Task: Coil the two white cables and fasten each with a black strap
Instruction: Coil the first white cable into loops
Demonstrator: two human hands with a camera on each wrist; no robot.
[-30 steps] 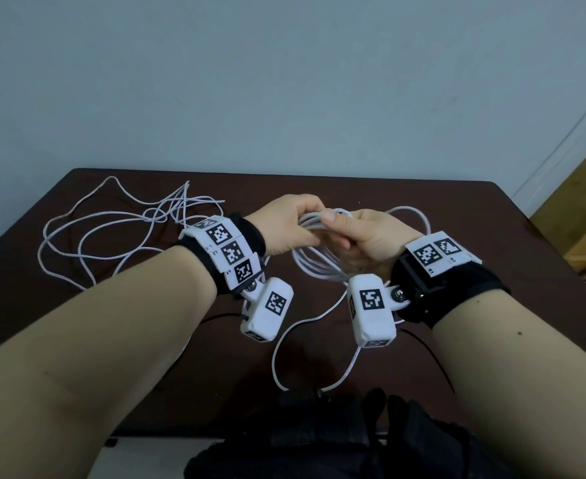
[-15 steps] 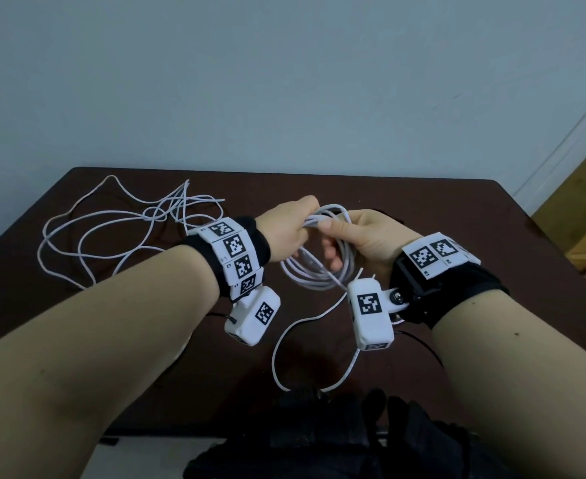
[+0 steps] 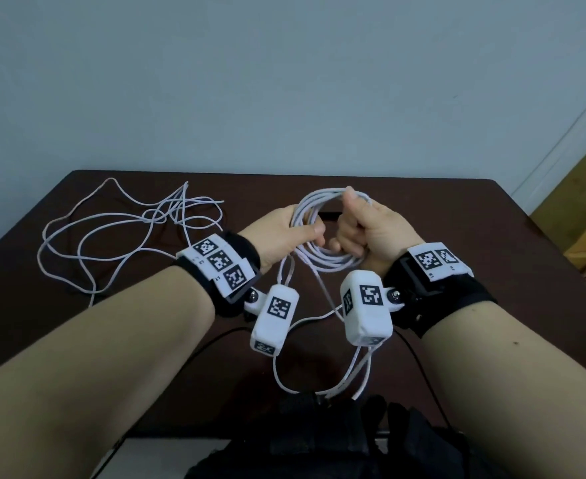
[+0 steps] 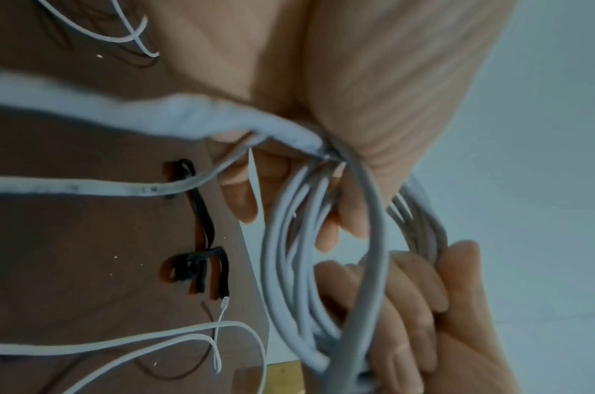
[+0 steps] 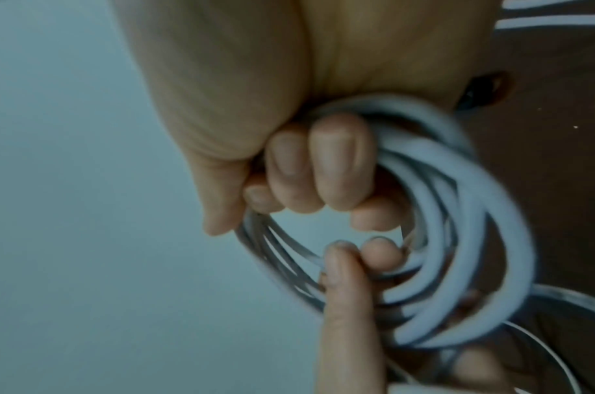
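Observation:
Both hands hold one white cable wound into a coil (image 3: 322,266) above the dark table (image 3: 457,216). My left hand (image 3: 303,231) grips its left side, thumb over the strands. My right hand (image 3: 348,236) is curled round its right side; the right wrist view shows the fingers (image 5: 323,170) wrapped on the coil (image 5: 475,213). The coil's tail (image 3: 277,371) hangs toward the front edge. The second white cable (image 3: 112,236) lies loose on the left. Two black straps (image 4: 203,221) (image 4: 201,272) lie on the table beyond the hands.
A black bag or garment (image 3: 302,440) sits at the table's front edge. Thin black wires (image 3: 423,368) run from the wrist cameras. A pale wall stands behind the table, and wooden furniture (image 3: 582,236) is off to the right.
The hands have moved apart and farther from me, spreading the bunched cable into a round ring. The left hand now grips its left side, the right hand its right side.

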